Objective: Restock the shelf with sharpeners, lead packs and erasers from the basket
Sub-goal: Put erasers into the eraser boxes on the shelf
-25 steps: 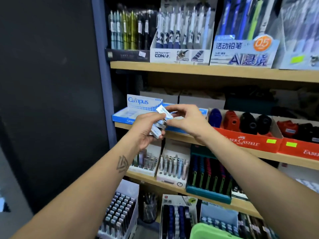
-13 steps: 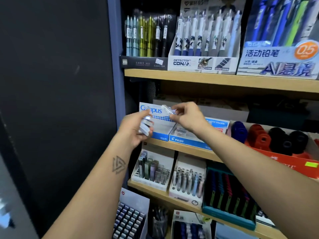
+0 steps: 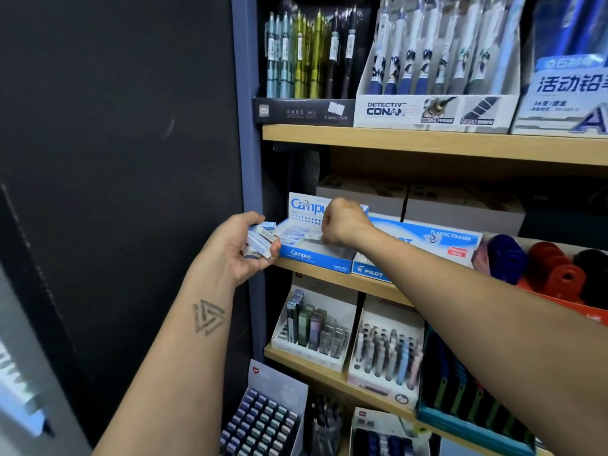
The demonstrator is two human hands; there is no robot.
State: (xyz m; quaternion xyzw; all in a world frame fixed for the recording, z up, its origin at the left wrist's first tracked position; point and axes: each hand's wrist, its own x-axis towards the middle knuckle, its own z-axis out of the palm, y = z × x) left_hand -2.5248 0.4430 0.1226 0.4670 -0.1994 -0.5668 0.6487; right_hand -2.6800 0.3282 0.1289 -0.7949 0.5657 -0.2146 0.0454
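Observation:
My left hand [image 3: 241, 248] grips a small stack of white-and-blue erasers [image 3: 260, 240] just left of the blue Campus eraser box [image 3: 312, 256] on the middle shelf [image 3: 368, 284]. My right hand [image 3: 343, 222] reaches down into that box, its fingers pinching one white eraser [image 3: 313, 236] low over the box's floor. More erasers [image 3: 294, 232] lie at the box's left side. A blue Pilot eraser box [image 3: 371, 273] stands to the right of it.
Red display boxes hold blue, red and black sharpeners [image 3: 539, 266] at the far right of the shelf. Lead packs [image 3: 312, 327] and pencil displays [image 3: 388, 353] fill the shelf below. Pen displays [image 3: 437, 110] line the top shelf. A dark wall panel [image 3: 115, 159] stands left.
My right hand has carried the eraser from above the Campus box down into it. My left hand stays beside the box with its stack. The view has shifted closer and leftward.

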